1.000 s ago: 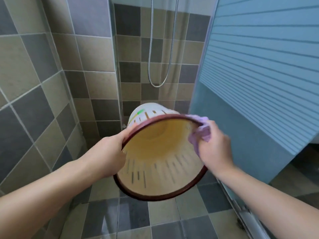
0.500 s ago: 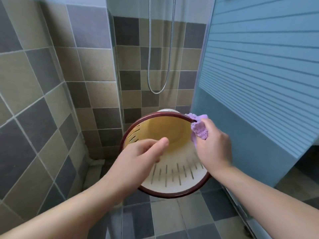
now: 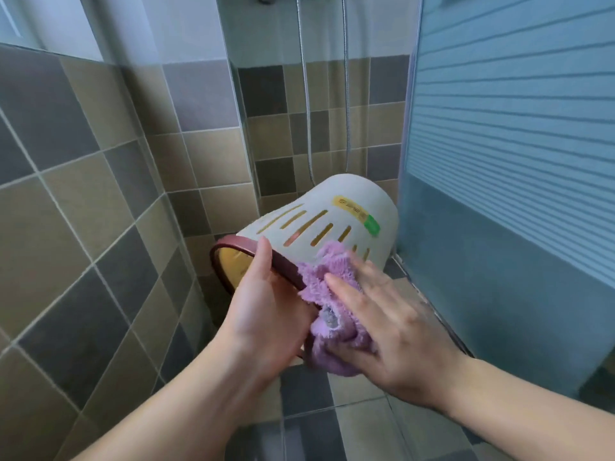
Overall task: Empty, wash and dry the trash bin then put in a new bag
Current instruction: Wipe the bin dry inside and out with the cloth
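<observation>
Indoors, a tiled shower stall fills the view: a grey and tan tile wall (image 3: 100,201) on the left, a frosted blue glass panel (image 3: 512,161) with horizontal stripes on the right, and tiled floor (image 3: 332,420) below. Two strands of a metal shower hose (image 3: 306,121) hang down the rear wall. Both bare forearms reach in from the lower edge of the head view and meet at the centre. Held up off the floor between them is the trash bin (image 3: 332,221), a pale slotted plastic pail tipped on its side, base pointing away toward the glass, dark red rim (image 3: 283,261) and yellowish interior turned to the left. The left hand (image 3: 263,321) grasps that rim, thumb laid over the outer wall and palm facing the opening, the fingers hidden behind. The right hand (image 3: 389,331) lies palm down with fingers spread nearly straight, pressing a purple cloth (image 3: 329,301) against the bin's outer side just beside the rim; the hand is motion-blurred. A yellow and green label (image 3: 357,212) sits on the bin's wall near its base.
</observation>
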